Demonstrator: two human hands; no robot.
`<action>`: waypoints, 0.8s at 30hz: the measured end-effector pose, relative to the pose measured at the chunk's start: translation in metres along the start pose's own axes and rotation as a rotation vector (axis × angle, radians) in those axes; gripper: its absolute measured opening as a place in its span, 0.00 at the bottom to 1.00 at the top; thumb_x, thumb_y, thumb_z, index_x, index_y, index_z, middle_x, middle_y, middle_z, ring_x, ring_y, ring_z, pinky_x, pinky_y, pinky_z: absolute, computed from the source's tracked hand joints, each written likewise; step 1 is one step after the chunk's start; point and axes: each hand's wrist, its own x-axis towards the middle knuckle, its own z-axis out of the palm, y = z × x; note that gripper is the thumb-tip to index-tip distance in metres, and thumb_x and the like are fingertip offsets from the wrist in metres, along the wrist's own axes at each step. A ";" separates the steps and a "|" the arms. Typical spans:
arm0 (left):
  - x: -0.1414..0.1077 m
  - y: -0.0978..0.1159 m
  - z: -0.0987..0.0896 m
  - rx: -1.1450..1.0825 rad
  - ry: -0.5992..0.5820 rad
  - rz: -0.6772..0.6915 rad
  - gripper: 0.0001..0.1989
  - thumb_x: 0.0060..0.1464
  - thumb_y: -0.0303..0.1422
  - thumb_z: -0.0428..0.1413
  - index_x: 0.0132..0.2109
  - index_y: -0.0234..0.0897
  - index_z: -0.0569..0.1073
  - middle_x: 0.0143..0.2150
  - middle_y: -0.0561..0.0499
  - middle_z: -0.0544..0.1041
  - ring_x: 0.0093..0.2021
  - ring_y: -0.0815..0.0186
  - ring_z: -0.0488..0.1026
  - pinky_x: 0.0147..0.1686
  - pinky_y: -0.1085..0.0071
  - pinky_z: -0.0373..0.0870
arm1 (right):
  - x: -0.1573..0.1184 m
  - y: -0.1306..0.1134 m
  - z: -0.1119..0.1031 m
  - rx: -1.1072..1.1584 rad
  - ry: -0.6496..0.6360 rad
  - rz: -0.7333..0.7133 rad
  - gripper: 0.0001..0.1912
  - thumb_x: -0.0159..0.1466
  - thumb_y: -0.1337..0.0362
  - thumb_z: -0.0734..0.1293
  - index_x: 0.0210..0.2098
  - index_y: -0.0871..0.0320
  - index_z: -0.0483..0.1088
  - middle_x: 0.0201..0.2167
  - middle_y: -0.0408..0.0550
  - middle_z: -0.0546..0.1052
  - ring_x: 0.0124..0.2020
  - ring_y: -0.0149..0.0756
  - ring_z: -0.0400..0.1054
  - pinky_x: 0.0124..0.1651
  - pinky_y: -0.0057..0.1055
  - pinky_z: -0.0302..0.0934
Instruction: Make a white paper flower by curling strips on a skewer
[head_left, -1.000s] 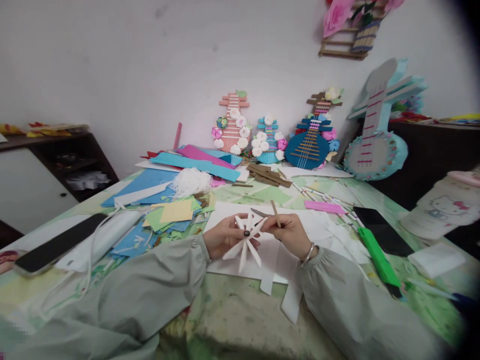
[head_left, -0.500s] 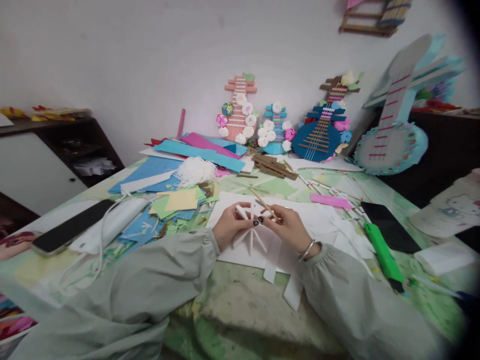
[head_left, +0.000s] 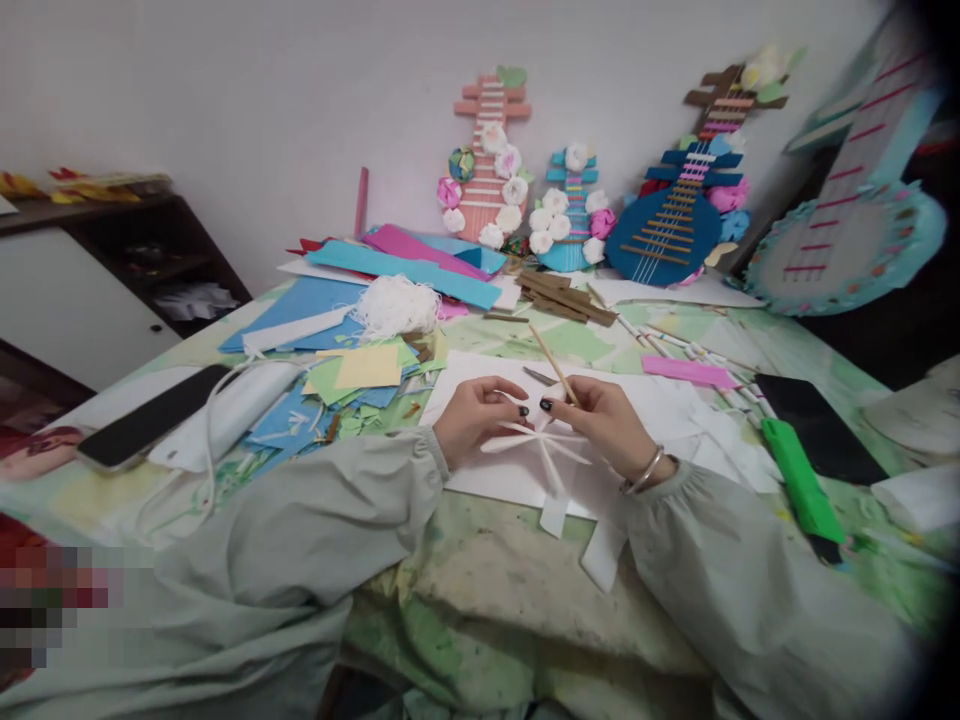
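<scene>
A white paper piece with several narrow arms (head_left: 546, 460) spreads out like a star between my hands, above a white sheet (head_left: 480, 475). My right hand (head_left: 611, 420) pinches a thin wooden stick (head_left: 551, 360), and its thumb and fingers also grip an upper arm of the white piece. My left hand (head_left: 476, 415) is curled beside the piece's left arms, thumb and index finger apart; whether it touches the paper is hard to tell. Just behind the fingers lies a grey pointed blade-like tool (head_left: 537, 376).
Left are paper scraps (head_left: 367, 366), white string (head_left: 397, 306) and a phone (head_left: 154, 415). Right lie a green tool (head_left: 802, 478), a dark phone (head_left: 821, 425) and a pink strip (head_left: 688, 371). Paper lutes (head_left: 667, 235) lean against the wall. Two white strips (head_left: 604, 555) overhang the sheet.
My left hand has loosened from the white piece, which has turned and now fans out nearer my right hand. The stick stays in my right hand. The view has shifted.
</scene>
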 end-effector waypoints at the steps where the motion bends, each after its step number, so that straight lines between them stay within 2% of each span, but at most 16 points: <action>1: 0.001 -0.001 0.000 0.060 -0.016 -0.001 0.14 0.36 0.25 0.64 0.35 0.29 0.73 0.24 0.50 0.75 0.27 0.64 0.76 0.32 0.68 0.72 | 0.000 0.001 0.000 -0.001 -0.024 -0.008 0.14 0.53 0.54 0.67 0.25 0.60 0.69 0.17 0.39 0.66 0.18 0.24 0.53 0.21 0.23 0.46; 5: 0.002 -0.004 0.001 0.219 -0.058 0.012 0.18 0.34 0.27 0.67 0.36 0.30 0.73 0.28 0.50 0.75 0.27 0.68 0.73 0.31 0.68 0.72 | -0.001 0.004 0.007 -0.036 -0.070 0.004 0.11 0.52 0.58 0.68 0.27 0.60 0.69 0.14 0.35 0.60 0.17 0.23 0.50 0.20 0.22 0.41; 8: 0.001 -0.004 0.004 0.263 -0.063 -0.012 0.19 0.35 0.28 0.67 0.38 0.30 0.73 0.27 0.50 0.75 0.27 0.68 0.73 0.30 0.70 0.72 | -0.001 0.007 0.012 0.095 -0.106 0.091 0.14 0.51 0.59 0.68 0.34 0.59 0.67 0.13 0.33 0.61 0.15 0.23 0.50 0.18 0.21 0.41; 10: 0.000 -0.003 0.006 0.282 -0.004 -0.009 0.18 0.34 0.29 0.67 0.36 0.30 0.73 0.26 0.51 0.74 0.26 0.69 0.72 0.28 0.72 0.70 | 0.000 0.007 0.014 0.204 -0.130 0.158 0.17 0.49 0.59 0.70 0.36 0.59 0.66 0.14 0.33 0.64 0.15 0.22 0.52 0.18 0.21 0.42; 13: 0.000 -0.002 0.007 0.221 0.015 -0.014 0.20 0.34 0.29 0.67 0.38 0.31 0.73 0.26 0.52 0.74 0.26 0.70 0.72 0.27 0.75 0.69 | 0.000 0.006 0.014 0.344 -0.123 0.242 0.21 0.45 0.58 0.72 0.36 0.59 0.65 0.13 0.32 0.64 0.12 0.21 0.50 0.17 0.20 0.41; 18: 0.001 -0.005 0.004 0.201 0.023 -0.001 0.18 0.35 0.32 0.67 0.35 0.30 0.74 0.27 0.49 0.76 0.26 0.70 0.73 0.26 0.76 0.66 | 0.000 0.007 0.012 0.430 -0.090 0.239 0.26 0.43 0.56 0.73 0.37 0.59 0.64 0.14 0.33 0.67 0.11 0.20 0.50 0.16 0.20 0.41; 24: 0.001 -0.008 0.005 0.213 0.077 0.019 0.17 0.36 0.33 0.66 0.34 0.29 0.74 0.26 0.51 0.75 0.24 0.72 0.71 0.24 0.77 0.65 | -0.002 0.014 0.011 0.517 -0.048 0.253 0.28 0.39 0.55 0.75 0.36 0.59 0.64 0.16 0.36 0.70 0.14 0.24 0.58 0.18 0.21 0.47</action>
